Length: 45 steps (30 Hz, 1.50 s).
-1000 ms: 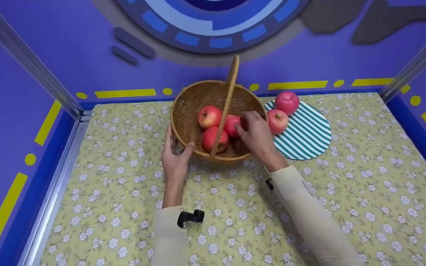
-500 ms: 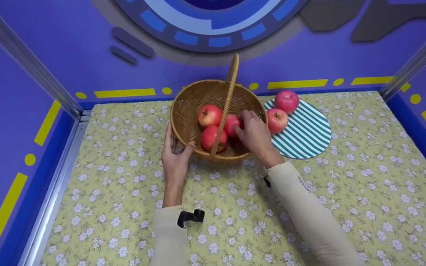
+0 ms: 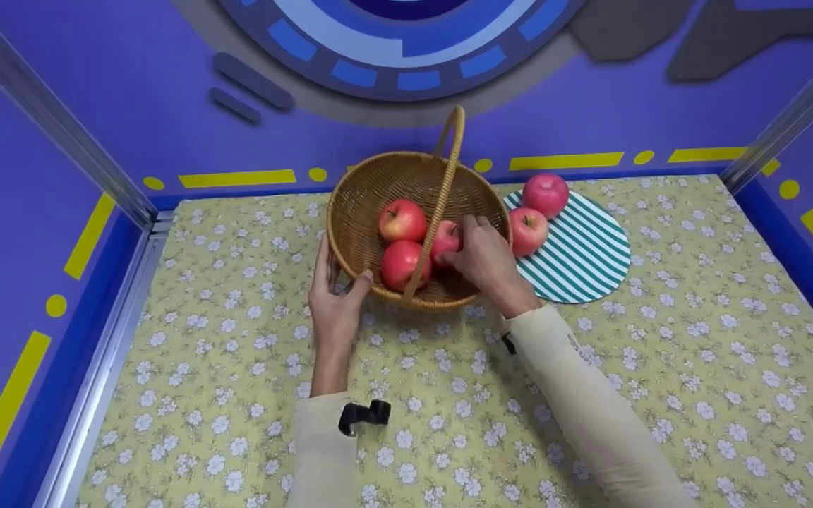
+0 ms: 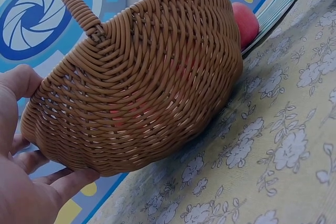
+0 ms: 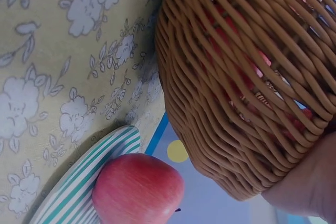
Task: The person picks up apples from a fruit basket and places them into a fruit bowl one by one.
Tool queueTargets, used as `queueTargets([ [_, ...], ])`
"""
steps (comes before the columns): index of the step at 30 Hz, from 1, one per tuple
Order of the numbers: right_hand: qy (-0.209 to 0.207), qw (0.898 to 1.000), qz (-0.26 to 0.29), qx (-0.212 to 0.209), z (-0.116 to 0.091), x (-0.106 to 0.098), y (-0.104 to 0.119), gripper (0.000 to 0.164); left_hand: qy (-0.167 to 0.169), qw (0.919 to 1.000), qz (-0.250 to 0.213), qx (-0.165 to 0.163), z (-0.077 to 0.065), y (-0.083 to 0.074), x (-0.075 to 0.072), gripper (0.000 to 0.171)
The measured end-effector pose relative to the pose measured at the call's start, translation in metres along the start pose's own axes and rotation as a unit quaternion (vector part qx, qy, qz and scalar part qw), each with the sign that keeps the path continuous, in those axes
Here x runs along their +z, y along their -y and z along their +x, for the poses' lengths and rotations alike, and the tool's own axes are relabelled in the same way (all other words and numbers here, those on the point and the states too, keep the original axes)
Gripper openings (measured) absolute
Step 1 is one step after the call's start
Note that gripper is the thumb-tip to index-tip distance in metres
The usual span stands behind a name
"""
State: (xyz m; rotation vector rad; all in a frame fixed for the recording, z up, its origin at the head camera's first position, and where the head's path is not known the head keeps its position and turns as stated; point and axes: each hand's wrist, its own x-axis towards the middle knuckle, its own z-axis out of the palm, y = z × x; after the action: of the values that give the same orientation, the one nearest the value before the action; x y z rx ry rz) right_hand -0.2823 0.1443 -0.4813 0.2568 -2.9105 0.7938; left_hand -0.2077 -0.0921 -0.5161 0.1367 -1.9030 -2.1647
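Observation:
A brown wicker basket [image 3: 360, 201] with a tall arched handle [image 3: 443, 201] sits tilted toward me near the back of the table. My left hand [image 3: 334, 310] holds its left side, thumb at the rim and fingers spread along the outer weave, as the left wrist view shows. Inside, my right hand [image 3: 489, 259] grips a red apple [image 3: 446, 238] by its right side; the fingertips are partly hidden. Two more apples, one upper [image 3: 402, 220] and one lower [image 3: 404, 265], lie left of it in the basket. Through the weave in the right wrist view, red patches show.
Right of the basket, a green-and-white striped round mat [image 3: 579, 254] bears two apples, one at the back [image 3: 546, 195] and one near the basket rim [image 3: 528, 231]. A floral cloth [image 3: 420, 437] covers the table. Blue panels [image 3: 131, 92] stand behind and at both sides.
The basket's handle has leaned slightly to the right. The apple in my right hand has turned a little, and the lower apple has shifted slightly left. My left hand stays in place.

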Motion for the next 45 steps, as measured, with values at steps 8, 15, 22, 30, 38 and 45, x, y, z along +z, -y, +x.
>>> queueTargets([
  [8,0.021,1.000,-0.021,0.009,0.0009,-0.0002,0.0020,0.056,0.006,0.9999,0.000,0.010,0.0020,0.0004,0.0005,0.090],
  [15,0.019,1.000,-0.007,0.001,0.0006,0.0021,0.0007,0.051,0.006,0.9999,-0.005,0.012,0.0010,0.0004,0.0002,0.091],
  [22,-0.013,1.000,-0.005,-0.013,-0.0009,0.0054,-0.0026,0.053,0.009,0.9999,-0.002,0.012,0.0000,-0.0010,0.0009,0.091],
  [30,-0.023,0.999,0.037,-0.008,-0.0007,0.0035,-0.0034,0.067,0.007,0.9999,-0.011,0.007,0.0005,0.0004,-0.0003,0.091],
  [38,-0.063,0.995,0.072,-0.040,-0.0029,0.0013,-0.0022,0.072,0.003,0.9996,-0.026,0.007,0.0021,0.0037,-0.0031,0.089],
  [45,-0.085,0.991,0.095,-0.048,-0.0049,-0.0001,-0.0005,0.077,-0.005,0.9998,-0.018,-0.004,0.0030,0.0045,-0.0034,0.091],
])
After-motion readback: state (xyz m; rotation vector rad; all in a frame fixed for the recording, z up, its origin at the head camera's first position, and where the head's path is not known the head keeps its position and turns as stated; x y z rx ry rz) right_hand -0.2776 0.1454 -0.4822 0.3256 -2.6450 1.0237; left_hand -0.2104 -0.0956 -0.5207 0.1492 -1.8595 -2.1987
